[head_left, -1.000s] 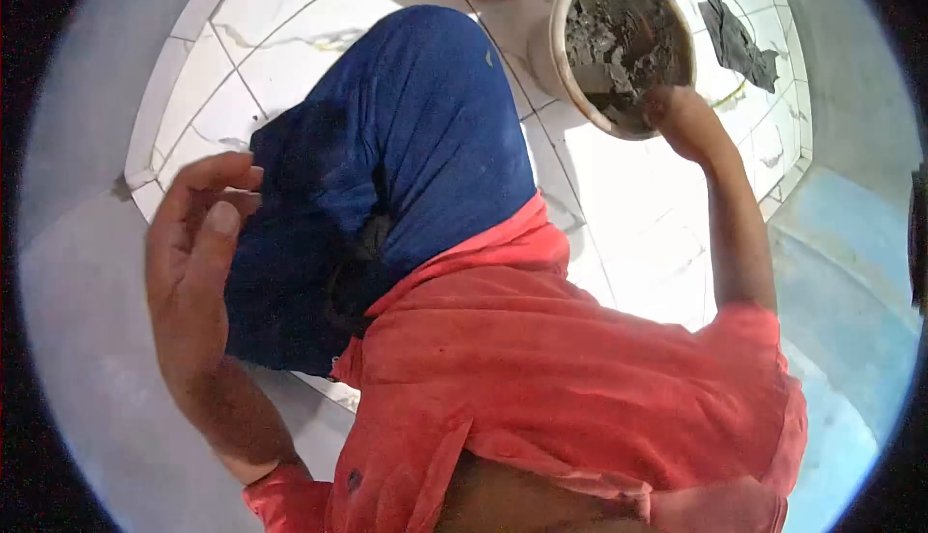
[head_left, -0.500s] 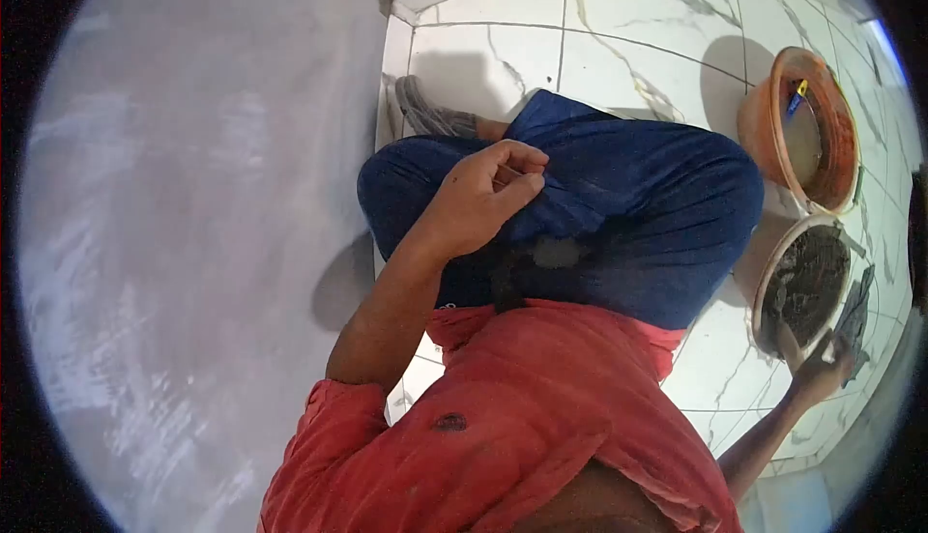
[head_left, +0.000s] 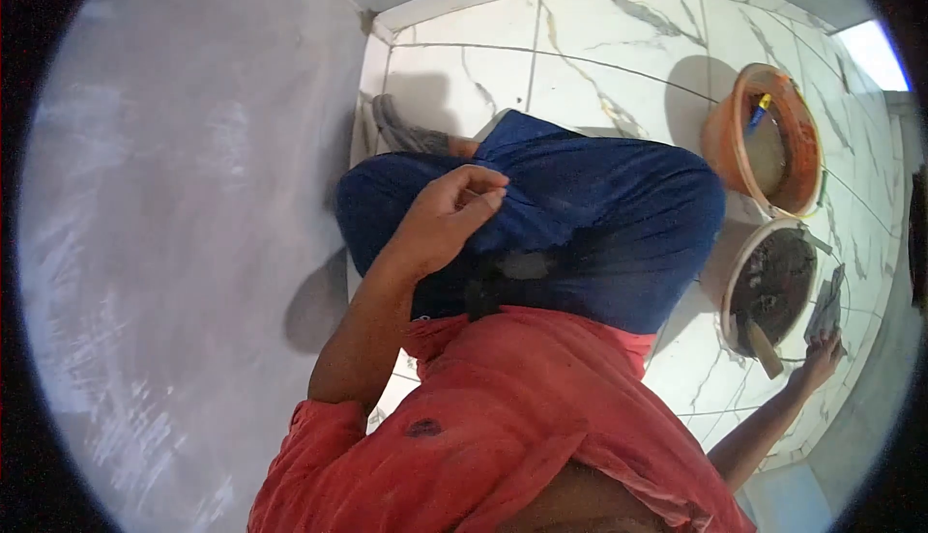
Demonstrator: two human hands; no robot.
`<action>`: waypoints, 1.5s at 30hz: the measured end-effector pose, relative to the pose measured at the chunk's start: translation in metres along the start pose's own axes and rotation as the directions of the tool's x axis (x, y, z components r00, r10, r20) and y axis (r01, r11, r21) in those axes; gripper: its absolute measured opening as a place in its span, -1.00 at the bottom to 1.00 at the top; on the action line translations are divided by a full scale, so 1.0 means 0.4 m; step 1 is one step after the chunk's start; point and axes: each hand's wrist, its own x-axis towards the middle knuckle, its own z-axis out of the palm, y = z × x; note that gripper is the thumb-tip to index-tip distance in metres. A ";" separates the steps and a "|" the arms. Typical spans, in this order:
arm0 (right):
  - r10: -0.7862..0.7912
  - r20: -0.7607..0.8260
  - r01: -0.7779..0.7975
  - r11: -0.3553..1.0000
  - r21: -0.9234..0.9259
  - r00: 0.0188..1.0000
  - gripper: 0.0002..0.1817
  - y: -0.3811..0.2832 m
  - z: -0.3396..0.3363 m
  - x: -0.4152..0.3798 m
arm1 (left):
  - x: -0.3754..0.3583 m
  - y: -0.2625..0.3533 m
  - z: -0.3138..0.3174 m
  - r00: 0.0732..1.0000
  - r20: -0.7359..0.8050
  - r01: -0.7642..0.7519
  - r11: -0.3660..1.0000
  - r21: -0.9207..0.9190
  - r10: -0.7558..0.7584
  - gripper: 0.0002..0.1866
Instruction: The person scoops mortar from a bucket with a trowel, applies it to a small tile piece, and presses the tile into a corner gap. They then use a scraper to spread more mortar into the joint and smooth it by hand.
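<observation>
My left hand (head_left: 445, 219) is over my crossed legs in blue trousers, its fingers curled in toward the thumb; I see nothing held in it. At the far right, my right hand (head_left: 820, 359) has its fingers on a crumpled grey rag (head_left: 827, 309) beside a pale bucket (head_left: 727, 287). Dark grey paste (head_left: 773, 277) fills part of this bucket. A tool's wooden handle (head_left: 764, 349) leans out over the near rim, apart from my right hand; its other end is sunk in the paste.
An orange bucket (head_left: 720, 151) with cloudy liquid and a blue-and-yellow handled tool (head_left: 760, 111) stands beyond the pale one. White veined tiles (head_left: 619, 40) cover the floor. A grey plastered wall (head_left: 193, 243) rises close on my left.
My right hand has come away from the wooden handle, which now rests against the bucket rim, and has shifted onto the grey rag. The view has turned slightly; my left hand keeps its pose.
</observation>
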 end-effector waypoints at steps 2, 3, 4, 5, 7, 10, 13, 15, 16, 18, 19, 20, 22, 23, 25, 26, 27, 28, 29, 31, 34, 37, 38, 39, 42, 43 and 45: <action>0.006 -0.144 -0.012 0.999 -0.038 0.990 -0.56 -0.019 0.000 0.013 | 0.001 0.007 -0.002 1.000 0.006 -0.004 0.999 -0.033 0.004 -0.73; -0.027 -0.142 0.029 1.000 0.012 0.990 -0.55 -0.020 -0.005 0.024 | -0.002 0.017 -0.001 1.000 -0.010 0.004 0.999 -0.049 -0.004 -0.73; -0.061 -0.146 0.071 0.996 0.061 0.987 -0.55 -0.010 -0.008 0.035 | -0.002 0.022 -0.003 1.000 -0.021 0.010 0.998 -0.065 -0.011 -0.73; -0.206 -0.144 0.197 0.977 -0.077 0.968 -0.56 0.033 -0.021 0.073 | 0.005 0.015 -0.004 0.999 -0.024 -0.032 0.999 -0.022 0.031 -0.70; -0.216 -0.190 0.204 0.976 -0.082 0.958 -0.58 0.059 -0.053 0.109 | 0.006 0.018 -0.010 0.998 -0.018 -0.059 0.998 -0.033 0.059 -0.67; -0.087 -0.258 0.112 0.990 0.084 0.962 -0.65 -0.002 -0.059 0.095 | 0.001 0.034 -0.008 0.997 -0.076 -0.029 0.998 -0.051 0.025 -0.60; -0.092 -0.279 0.131 0.983 0.126 0.956 -0.69 -0.057 -0.073 0.041 | 0.004 0.022 -0.018 0.994 -0.086 -0.078 0.996 -0.053 0.073 -0.60; -0.089 -0.322 0.134 0.984 0.121 0.942 -0.69 -0.068 -0.092 0.009 | -0.001 0.014 -0.021 0.993 -0.077 -0.094 0.995 -0.043 0.090 -0.60; -0.118 -0.358 0.163 0.982 0.097 0.926 -0.68 -0.056 -0.111 0.015 | 0.003 0.021 -0.016 0.992 -0.094 -0.093 0.995 -0.031 0.089 -0.60; -0.136 -0.429 0.190 0.978 0.087 0.893 -0.66 -0.070 -0.138 -0.020 | 0.006 0.028 -0.006 0.994 -0.087 -0.072 0.997 -0.014 0.070 -0.60; -0.097 -0.438 0.149 0.985 0.086 0.894 -0.65 -0.057 -0.175 -0.026 | 0.010 0.029 0.002 0.990 -0.137 -0.034 0.999 0.003 0.034 -0.60; -0.057 -0.436 0.107 0.990 0.091 0.898 -0.64 -0.041 -0.204 -0.032 | 0.014 0.029 0.011 0.994 -0.105 -0.040 0.999 0.014 0.041 -0.60; -0.053 -0.470 0.113 0.989 0.100 0.881 -0.63 -0.019 -0.249 -0.049 | 0.021 0.037 0.017 0.993 -0.099 -0.058 0.998 0.006 0.058 -0.69; -0.044 -0.512 0.122 0.985 0.121 0.858 -0.62 0.002 -0.280 -0.050 | 0.023 0.049 0.029 0.994 -0.089 -0.061 0.998 0.015 0.063 -0.69; -0.002 -0.602 0.117 0.982 0.151 0.799 -0.62 0.045 -0.334 -0.057 | 0.018 0.082 0.058 0.992 -0.091 -0.078 0.993 0.083 0.086 -0.69; 0.007 -0.609 0.107 0.983 0.151 0.793 -0.62 0.060 -0.365 -0.061 | 0.026 0.084 0.063 0.993 -0.080 -0.077 0.993 0.092 0.084 -0.69; 0.005 -0.642 0.111 0.984 0.140 0.766 -0.64 0.069 -0.391 -0.054 | 0.048 0.094 0.060 0.996 -0.038 -0.083 0.994 0.072 0.086 -0.69; 0.004 -0.676 0.119 0.984 0.135 0.737 -0.65 0.094 -0.419 -0.051 | 0.063 0.097 0.059 0.995 0.002 -0.095 0.994 0.053 0.095 -0.68; 0.016 -0.710 0.090 0.990 0.112 0.704 -0.66 0.125 -0.454 -0.040 | 0.072 0.105 0.061 0.996 0.009 -0.093 0.993 0.067 0.093 -0.68; 0.005 -0.749 0.097 0.991 0.092 0.662 -0.66 0.178 -0.502 -0.041 | 0.091 0.123 0.079 0.993 0.056 -0.107 0.994 -0.012 0.108 -0.68; 0.002 -0.787 0.089 0.993 0.073 0.616 -0.63 0.270 -0.570 -0.046 | 0.096 0.191 0.131 0.995 0.033 -0.093 0.989 0.112 0.089 -0.67; 0.016 -0.799 -0.010 1.000 0.012 0.601 -0.61 0.323 -0.587 -0.063 | 0.125 0.224 0.158 0.989 0.082 -0.134 0.970 0.204 0.120 -0.64; 0.032 -0.797 -0.027 0.999 0.019 0.603 -0.61 0.327 -0.592 -0.074 | 0.131 0.236 0.169 0.990 0.083 -0.128 0.967 0.221 0.112 -0.64; 0.027 -0.804 -0.022 1.000 0.016 0.594 -0.61 0.329 -0.601 -0.083 | 0.139 0.250 0.183 0.994 0.052 -0.104 0.959 0.264 0.093 -0.62; 0.114 -0.807 -0.126 0.991 0.050 0.579 -0.56 0.397 -0.659 -0.091 | 0.163 0.271 0.218 0.997 0.019 -0.074 0.945 0.320 0.071 -0.60; 0.030 -0.855 -0.229 0.968 -0.105 0.518 -0.51 0.351 -0.636 -0.100 | 0.169 0.275 0.224 0.997 0.012 -0.074 0.947 0.314 0.074 -0.59; -0.480 -0.762 -0.605 0.472 -0.642 0.434 -0.36 0.269 -0.583 -0.095 | 0.175 0.283 0.238 0.998 -0.012 -0.058 0.944 0.326 0.065 -0.58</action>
